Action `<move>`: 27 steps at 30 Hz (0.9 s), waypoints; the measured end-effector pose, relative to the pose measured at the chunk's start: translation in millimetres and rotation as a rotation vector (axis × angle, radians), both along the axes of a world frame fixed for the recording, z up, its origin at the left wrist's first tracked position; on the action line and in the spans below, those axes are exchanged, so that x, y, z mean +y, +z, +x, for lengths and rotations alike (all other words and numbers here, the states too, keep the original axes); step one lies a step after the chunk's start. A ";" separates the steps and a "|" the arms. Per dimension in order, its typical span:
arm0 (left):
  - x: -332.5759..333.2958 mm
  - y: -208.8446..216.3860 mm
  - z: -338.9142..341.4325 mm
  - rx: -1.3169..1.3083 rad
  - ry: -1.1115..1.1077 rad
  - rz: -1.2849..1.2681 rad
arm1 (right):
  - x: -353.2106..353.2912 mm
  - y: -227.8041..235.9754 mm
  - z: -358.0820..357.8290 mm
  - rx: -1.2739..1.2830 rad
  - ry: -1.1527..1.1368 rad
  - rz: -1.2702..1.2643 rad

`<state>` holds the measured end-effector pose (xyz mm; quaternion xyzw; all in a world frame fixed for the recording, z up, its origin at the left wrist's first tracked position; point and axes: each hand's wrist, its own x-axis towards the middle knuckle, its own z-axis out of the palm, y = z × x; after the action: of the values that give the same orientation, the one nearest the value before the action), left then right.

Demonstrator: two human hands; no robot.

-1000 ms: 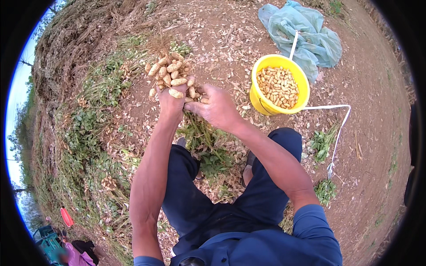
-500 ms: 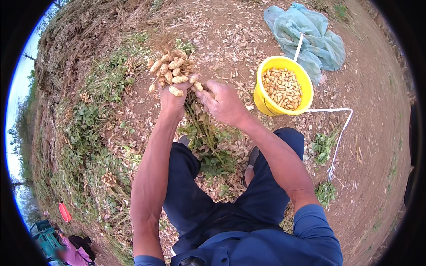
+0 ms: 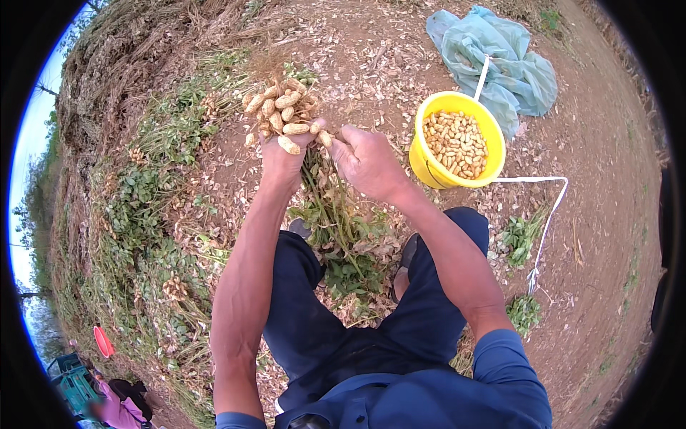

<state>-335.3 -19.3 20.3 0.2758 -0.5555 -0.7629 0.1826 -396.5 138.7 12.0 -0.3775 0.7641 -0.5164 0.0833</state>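
Observation:
My left hand (image 3: 284,161) is closed round the stems of an uprooted peanut plant (image 3: 332,222). Above the fist bunches a cluster of pale, earthy peanuts (image 3: 288,114), with thin roots sticking up behind. The leafy stems hang down between my knees. Just right of the fist, my right hand (image 3: 371,166) has its fingers curled in, thumb beside a peanut (image 3: 325,138) at the cluster's edge. What those fingers hold, if anything, is hidden.
A yellow bucket (image 3: 420,154) of picked peanuts stands to the right, its white strap (image 3: 532,178) trailing on the ground. Behind it lies a crumpled blue-green plastic sheet (image 3: 493,64). Pulled peanut plants (image 3: 143,200) cover the left. A red basin (image 3: 103,342) and a person (image 3: 121,407) are far lower left.
My right hand has shifted slightly right, its thumb drawing back from the edge peanut. The left hand and the peanut cluster have moved a little right too.

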 end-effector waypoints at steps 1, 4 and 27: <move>2.2 2.9 -0.5 -0.020 0.008 0.009 | 1.5 -0.8 -1.9 -0.068 0.016 -0.034; 0.1 5.9 1.2 0.016 -0.024 0.021 | 1.7 5.1 -4.8 -0.571 0.062 -0.131; -4.0 5.5 13.7 -0.173 -0.193 -0.505 | -20.4 -7.4 0.5 -1.447 0.064 -0.545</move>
<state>-321.7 -23.3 25.8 0.2314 -0.7652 -0.5879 0.1238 -396.1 118.3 4.6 0.0248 0.3542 -0.8016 0.4809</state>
